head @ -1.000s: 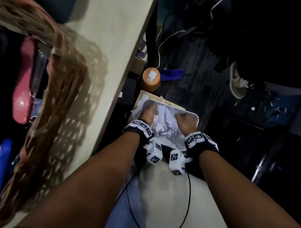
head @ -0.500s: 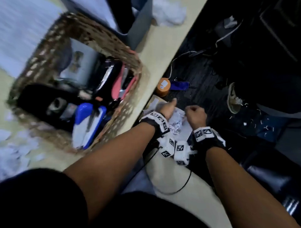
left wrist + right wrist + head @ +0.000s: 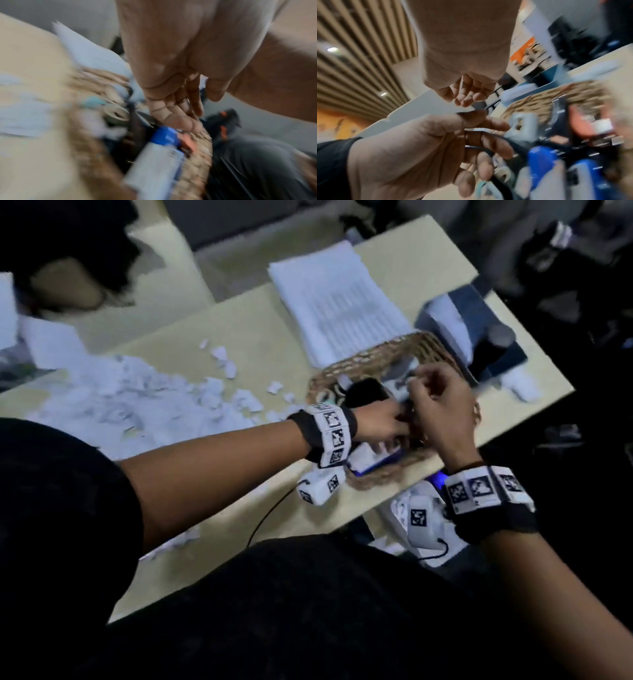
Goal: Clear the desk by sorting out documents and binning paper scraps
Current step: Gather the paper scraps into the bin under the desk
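Above the woven wicker basket (image 3: 368, 364) at the right edge of the pale yellow table (image 3: 260, 337), both hands are close together. The left hand (image 3: 380, 421) has relaxed, nearly straight fingers and holds nothing. The right hand (image 3: 442, 405) has loosely curled fingers; whether it pinches something cannot be told. The heap of torn white paper scraps (image 3: 137, 405) lies left of the basket, and the stack of white documents (image 3: 339, 302) lies behind it. Bare table remains between them.

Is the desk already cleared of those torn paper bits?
No, a heap of torn paper scraps lies on the desk left of the wicker basket.
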The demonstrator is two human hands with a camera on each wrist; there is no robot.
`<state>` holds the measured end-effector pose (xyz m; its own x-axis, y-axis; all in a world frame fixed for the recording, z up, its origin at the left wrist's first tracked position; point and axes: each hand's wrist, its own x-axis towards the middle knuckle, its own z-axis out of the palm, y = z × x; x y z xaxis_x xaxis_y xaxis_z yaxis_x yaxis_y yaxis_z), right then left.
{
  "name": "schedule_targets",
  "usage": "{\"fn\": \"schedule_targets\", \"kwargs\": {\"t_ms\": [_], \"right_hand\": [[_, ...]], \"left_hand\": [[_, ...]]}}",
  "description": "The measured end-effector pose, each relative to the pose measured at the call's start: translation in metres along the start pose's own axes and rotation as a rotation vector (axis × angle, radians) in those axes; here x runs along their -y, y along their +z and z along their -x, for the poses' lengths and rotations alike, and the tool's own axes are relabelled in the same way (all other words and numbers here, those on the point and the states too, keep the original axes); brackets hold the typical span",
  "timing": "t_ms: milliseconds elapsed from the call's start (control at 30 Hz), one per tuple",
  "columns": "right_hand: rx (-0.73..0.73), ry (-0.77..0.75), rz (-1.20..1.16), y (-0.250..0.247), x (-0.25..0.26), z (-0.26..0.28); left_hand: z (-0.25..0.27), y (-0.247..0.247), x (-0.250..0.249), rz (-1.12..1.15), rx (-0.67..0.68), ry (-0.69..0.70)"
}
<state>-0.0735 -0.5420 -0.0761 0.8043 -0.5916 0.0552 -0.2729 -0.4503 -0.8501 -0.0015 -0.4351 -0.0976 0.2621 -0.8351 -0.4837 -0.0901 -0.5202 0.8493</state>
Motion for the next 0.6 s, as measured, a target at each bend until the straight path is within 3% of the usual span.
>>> {"fn": "schedule_targets", "kwargs": {"t_ms": [133, 267, 367, 467, 600], "right_hand": [[0.259, -0.233, 0.063, 0.098, 0.066, 0.009], [0.593, -0.32, 0.224, 0.182, 0.083, 0.023], [0.78, -0.285, 0.357, 0.231, 0.084, 0.034], [0.851, -0.283, 0.423, 0.268, 0.082, 0.041], [0.854, -0.304, 0.542, 0.3, 0.077, 0.046]], "left_hand": [[0.087, -0.08, 0.072, 0.014, -0.337, -0.059], [0.178, -0.133, 0.149, 0.103, -0.657, -0.184], [0.239, -0.158, 0.205, 0.17, -0.858, -0.25], [0.284, -0.171, 0.244, 0.179, -1.003, -0.323], [0.317, -0.178, 0.276, 0.122, -1.095, -0.401]]}}
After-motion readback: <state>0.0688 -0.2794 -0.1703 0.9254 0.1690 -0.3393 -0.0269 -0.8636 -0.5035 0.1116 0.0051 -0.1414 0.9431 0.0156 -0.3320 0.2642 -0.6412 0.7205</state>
